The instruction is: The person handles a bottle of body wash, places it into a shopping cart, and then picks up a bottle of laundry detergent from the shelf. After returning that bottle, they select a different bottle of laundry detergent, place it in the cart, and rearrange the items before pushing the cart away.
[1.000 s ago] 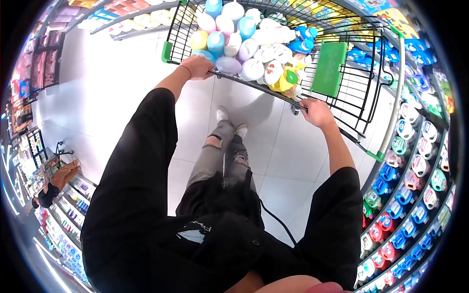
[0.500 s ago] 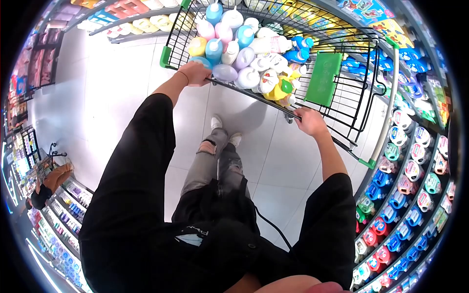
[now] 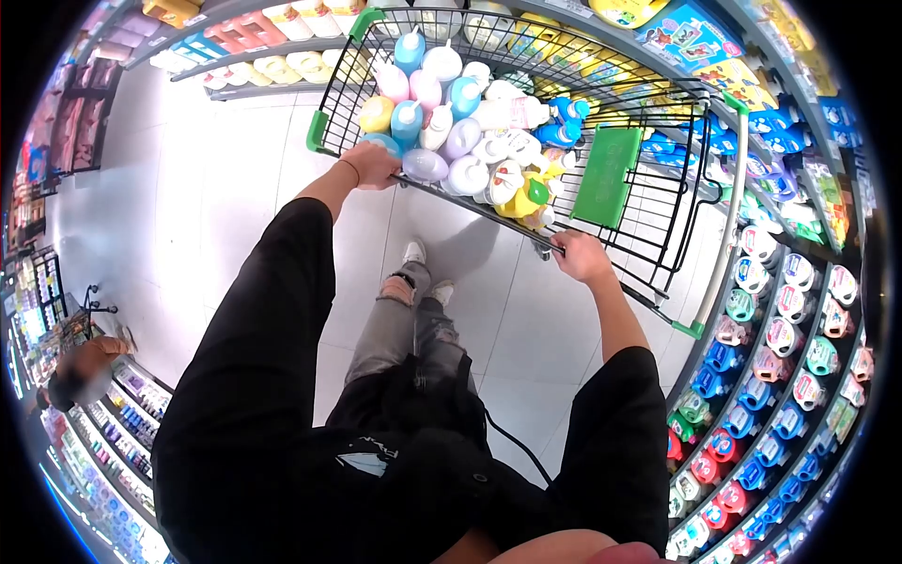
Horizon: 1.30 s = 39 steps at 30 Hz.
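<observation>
A black wire shopping cart (image 3: pixel 648 244) with green corner pieces stands sideways in front of me. My left hand (image 3: pixel 374 166) is wrapped round its near rim, beside a purple bottle (image 3: pixel 425 164). Further right along that rim, my right hand (image 3: pixel 583 257) grips too, below the green panel (image 3: pixel 606 176). Piled in the basket are several bottles, among them a blue pump bottle (image 3: pixel 407 122), a white bottle (image 3: pixel 468 175) and a yellow bottle with a green cap (image 3: pixel 521 197). The cart's pale push bar (image 3: pixel 730 216) lies to the right, untouched by either hand.
Shelves of detergent bottles (image 3: pixel 780 334) curve along the right side, close to the cart. Yellow and blue packages (image 3: pixel 695 42) line the shelf behind it. Pale floor tiles (image 3: pixel 225 216) stretch to the left, where another person (image 3: pixel 89 367) is near a second cart (image 3: pixel 61 329).
The cart's right end has swung slightly nearer to me, and my right hand has moved with it, down and left. At the far left, the other person has shifted. Both hands keep their hold.
</observation>
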### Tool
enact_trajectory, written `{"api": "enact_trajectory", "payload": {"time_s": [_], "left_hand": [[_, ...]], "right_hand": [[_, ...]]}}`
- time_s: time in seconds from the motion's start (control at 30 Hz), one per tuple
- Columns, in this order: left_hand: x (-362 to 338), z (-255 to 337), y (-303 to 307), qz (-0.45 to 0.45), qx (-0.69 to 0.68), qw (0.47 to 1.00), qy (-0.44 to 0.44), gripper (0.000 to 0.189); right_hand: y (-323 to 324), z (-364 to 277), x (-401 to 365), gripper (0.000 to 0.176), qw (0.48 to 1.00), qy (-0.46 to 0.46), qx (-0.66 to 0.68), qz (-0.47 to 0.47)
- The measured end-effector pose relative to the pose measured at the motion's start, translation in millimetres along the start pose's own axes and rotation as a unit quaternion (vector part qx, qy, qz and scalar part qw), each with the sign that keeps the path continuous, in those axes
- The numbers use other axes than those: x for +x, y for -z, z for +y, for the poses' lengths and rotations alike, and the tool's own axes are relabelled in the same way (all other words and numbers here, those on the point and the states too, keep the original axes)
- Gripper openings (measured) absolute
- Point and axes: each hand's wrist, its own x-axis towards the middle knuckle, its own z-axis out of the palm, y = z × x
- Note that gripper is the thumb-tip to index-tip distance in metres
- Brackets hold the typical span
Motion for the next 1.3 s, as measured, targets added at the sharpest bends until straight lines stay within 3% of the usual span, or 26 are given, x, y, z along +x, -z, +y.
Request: {"api": "enact_trajectory", "payload": {"time_s": [0.23, 0.33, 0.5, 1.03, 1.3], "left_hand": [[0, -6, -3, 0.014, -0.005, 1.000, -0.018, 0.016], [2, -4, 5, -0.053, 0.006, 0.999, -0.001, 0.023], [5, -9, -2, -0.035, -0.004, 0.999, -0.003, 0.016], [8, -11, 13, -0.061, 0.006, 0.998, 0.016, 0.021], [5, -11, 7, 0.003, 0.007, 1.000, 0.010, 0.013]], "right_hand": [[3, -4, 2, 0.014, 1.000, -0.007, -0.008, -0.003], [-6, 3, 2, 0.011, 1.000, 0.008, -0.004, 0.015], [-1, 1, 3, 0.010, 1.000, 0.014, -0.008, 0.020], [3, -9, 8, 0.011, 1.000, -0.013, 0.007, 0.007], [1, -7, 6, 0.012, 1.000, -0.012, 0.004, 0.013]]}}
